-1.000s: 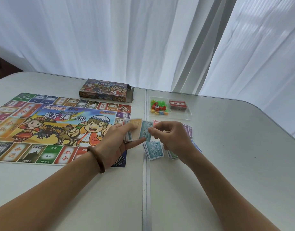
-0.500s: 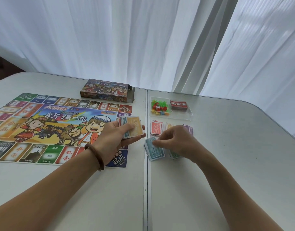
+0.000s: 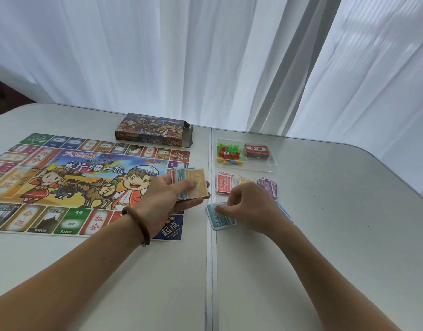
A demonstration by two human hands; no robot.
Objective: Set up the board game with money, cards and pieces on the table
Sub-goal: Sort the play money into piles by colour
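The colourful game board (image 3: 69, 182) lies flat on the left half of the white table (image 3: 157, 283). My left hand (image 3: 167, 199) holds a stack of paper money (image 3: 192, 185), an orange note on top, above the board's right edge. My right hand (image 3: 251, 206) rests its curled fingertips on a teal pile of notes (image 3: 218, 217) on the table. Sorted piles lie beyond it: red (image 3: 224, 183), orange (image 3: 245, 180), purple (image 3: 269, 186). A blue pile (image 3: 284, 211) peeks out behind my right wrist.
The open game box (image 3: 153, 130) lies behind the board. A clear plastic tray (image 3: 265, 164) at the back right holds small coloured pieces (image 3: 229, 154) and a red card deck (image 3: 256, 150). White curtains hang behind the table. A seam runs down the table's middle.
My right hand took a teal note from the stack in my left hand and brought it down onto the teal pile. My left hand stayed over the board's edge.
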